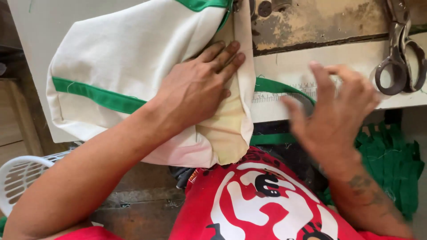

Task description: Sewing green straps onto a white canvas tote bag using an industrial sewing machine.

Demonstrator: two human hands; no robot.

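The left hand [198, 91] is being laid palm-down on the cream cotton fabric piece with green binding tape [129, 75], the forearm running from the lower left up toward the centre and the fingers [224, 55] being held straight and close together, pointed up and to the right at the folded edge of the cloth. Nothing is being gripped by this hand; the cloth is being pressed flat against the pale sewing table top [293, 66]. The right hand [336, 111] is being held above the table's front edge, motion-blurred, with the fingers spread wide and loosely bent, the wrist entering from the lower right; nothing is seen to be held in it. The fabric piece is lying across the upper left and centre of the table, its long axis running from the left edge toward the top right, and its folded seam edge is hanging down over the table front beside the left fingertips. A green strip [284, 86] is being trailed from under that edge across a printed ruler scale [284, 95]. Metal scissors [400, 49] are lying at the far right, a stack of green cloth pieces [391, 160] below them, and a white plastic basket [20, 178] at the lower left.
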